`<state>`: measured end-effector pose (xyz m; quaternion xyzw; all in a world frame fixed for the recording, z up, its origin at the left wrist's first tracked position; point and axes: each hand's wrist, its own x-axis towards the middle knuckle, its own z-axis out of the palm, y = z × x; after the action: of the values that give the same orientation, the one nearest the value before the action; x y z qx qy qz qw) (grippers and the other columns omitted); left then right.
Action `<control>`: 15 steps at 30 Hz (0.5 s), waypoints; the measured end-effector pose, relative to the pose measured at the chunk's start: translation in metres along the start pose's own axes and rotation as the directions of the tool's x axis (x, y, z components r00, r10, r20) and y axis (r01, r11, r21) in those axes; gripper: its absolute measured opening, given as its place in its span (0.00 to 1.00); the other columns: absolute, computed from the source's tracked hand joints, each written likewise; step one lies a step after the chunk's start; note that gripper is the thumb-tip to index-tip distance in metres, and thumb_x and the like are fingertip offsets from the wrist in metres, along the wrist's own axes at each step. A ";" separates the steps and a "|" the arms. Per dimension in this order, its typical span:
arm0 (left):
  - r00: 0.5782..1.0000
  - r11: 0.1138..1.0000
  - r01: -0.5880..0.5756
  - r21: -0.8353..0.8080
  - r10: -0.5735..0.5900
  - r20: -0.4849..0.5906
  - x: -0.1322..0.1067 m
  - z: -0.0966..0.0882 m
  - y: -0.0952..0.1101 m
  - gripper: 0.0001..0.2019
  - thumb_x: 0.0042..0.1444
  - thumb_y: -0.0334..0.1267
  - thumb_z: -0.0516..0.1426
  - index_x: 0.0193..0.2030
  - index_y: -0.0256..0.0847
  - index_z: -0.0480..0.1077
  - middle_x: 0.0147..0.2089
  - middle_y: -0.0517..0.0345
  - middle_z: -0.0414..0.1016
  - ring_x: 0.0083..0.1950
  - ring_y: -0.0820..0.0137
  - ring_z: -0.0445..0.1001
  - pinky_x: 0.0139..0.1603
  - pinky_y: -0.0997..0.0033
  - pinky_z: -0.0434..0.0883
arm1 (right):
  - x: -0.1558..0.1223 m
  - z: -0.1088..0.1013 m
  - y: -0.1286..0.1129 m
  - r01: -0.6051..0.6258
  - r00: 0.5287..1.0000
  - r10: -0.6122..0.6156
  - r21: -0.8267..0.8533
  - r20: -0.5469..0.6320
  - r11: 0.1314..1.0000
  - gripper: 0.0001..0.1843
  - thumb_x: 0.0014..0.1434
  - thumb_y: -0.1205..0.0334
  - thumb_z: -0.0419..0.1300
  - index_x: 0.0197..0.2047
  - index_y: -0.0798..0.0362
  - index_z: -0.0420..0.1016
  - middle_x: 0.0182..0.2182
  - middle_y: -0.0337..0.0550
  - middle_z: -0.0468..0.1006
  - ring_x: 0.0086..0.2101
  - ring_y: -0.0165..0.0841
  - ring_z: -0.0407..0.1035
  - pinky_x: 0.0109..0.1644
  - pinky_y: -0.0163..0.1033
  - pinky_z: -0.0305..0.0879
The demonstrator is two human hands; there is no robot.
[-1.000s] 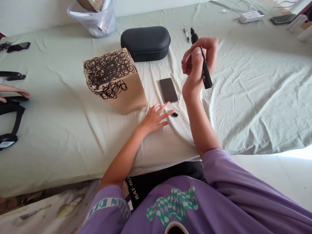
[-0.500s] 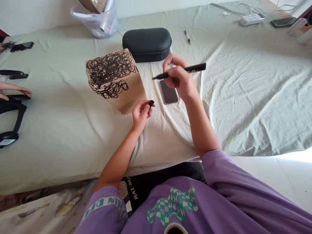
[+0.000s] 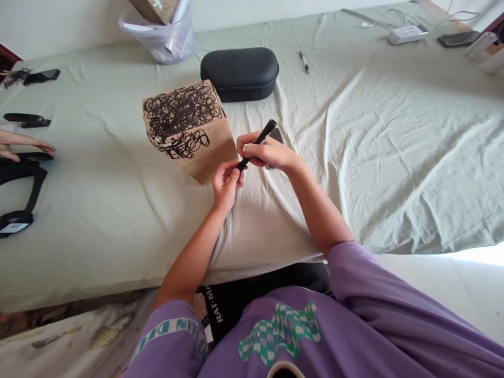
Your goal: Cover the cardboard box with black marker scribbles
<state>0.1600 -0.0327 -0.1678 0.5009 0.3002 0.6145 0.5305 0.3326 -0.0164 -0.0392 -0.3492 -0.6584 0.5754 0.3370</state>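
Note:
My right hand (image 3: 268,153) is closed around a black marker (image 3: 263,135), whose tip points down-left into my left hand (image 3: 226,181). The fingers of my left hand are pinched around the marker's cap at that tip; the cap itself is hidden by the fingers. Both hands hover just above the pale green sheet (image 3: 374,136), right of a brown cardboard box (image 3: 189,128) covered with black scribbles. A dark phone (image 3: 276,135) lies on the sheet, mostly hidden behind my right hand.
A black oval case (image 3: 240,72) lies behind the box, a plastic-lined bin (image 3: 161,31) further back. A pen (image 3: 303,61), power strip (image 3: 407,33) and phone (image 3: 459,37) sit at the back right. Another person's hand (image 3: 23,147) and black straps (image 3: 19,194) are at the left edge.
My left hand picked the cap up from the sheet. My right hand swung the marker down from upright and brought its tip to the cap in my left hand.

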 end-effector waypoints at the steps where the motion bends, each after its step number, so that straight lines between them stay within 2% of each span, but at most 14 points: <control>1: 1.000 1.000 -0.010 0.016 0.010 -0.004 0.001 -0.002 -0.001 0.21 0.58 0.57 0.70 0.45 0.42 0.75 0.34 0.57 0.81 0.23 0.79 0.70 0.20 0.81 0.62 | 0.002 0.002 0.004 -0.028 1.000 0.028 0.007 0.007 1.000 0.08 0.58 0.71 0.54 0.28 0.52 0.66 0.12 0.28 0.59 0.15 0.23 0.49 0.18 0.30 0.42; 6: 0.993 0.984 -0.105 0.143 0.111 -0.034 -0.002 -0.007 -0.008 0.20 0.60 0.56 0.69 0.47 0.43 0.74 0.37 0.58 0.81 0.26 0.78 0.75 0.21 0.81 0.66 | 0.008 0.008 0.014 -0.141 0.990 0.141 0.021 0.012 0.990 0.14 0.65 0.71 0.53 0.27 0.50 0.61 0.11 0.29 0.61 0.15 0.22 0.53 0.19 0.27 0.46; 9: 0.976 0.943 -0.192 0.271 0.213 -0.049 -0.009 -0.008 -0.012 0.20 0.62 0.54 0.69 0.49 0.43 0.74 0.40 0.56 0.82 0.29 0.76 0.79 0.25 0.79 0.70 | 0.008 0.008 0.013 -0.214 0.976 0.215 -0.042 0.019 0.976 0.17 0.68 0.69 0.51 0.25 0.50 0.59 0.11 0.30 0.61 0.15 0.22 0.53 0.19 0.28 0.47; 12: 0.943 0.858 -0.277 0.433 0.329 -0.049 -0.012 -0.013 -0.015 0.18 0.66 0.53 0.66 0.53 0.42 0.74 0.45 0.52 0.83 0.37 0.71 0.83 0.33 0.75 0.77 | 0.007 0.008 0.008 -0.281 0.954 0.291 -0.118 0.076 0.952 0.23 0.71 0.64 0.49 0.22 0.50 0.58 0.11 0.33 0.60 0.15 0.23 0.52 0.19 0.29 0.48; 15: 0.905 0.724 -0.353 0.592 0.425 0.020 -0.006 -0.026 -0.014 0.20 0.65 0.53 0.66 0.54 0.42 0.74 0.50 0.48 0.83 0.48 0.63 0.84 0.44 0.65 0.81 | 0.002 0.004 0.002 -0.304 0.943 0.319 -0.135 0.099 0.943 0.25 0.71 0.60 0.51 0.19 0.50 0.57 0.13 0.34 0.60 0.16 0.22 0.51 0.20 0.31 0.48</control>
<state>0.1399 -0.0310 -0.1904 0.6538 0.3923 0.6180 0.1917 0.3283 -0.0163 -0.0411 -0.4332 -0.6465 0.6015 0.1806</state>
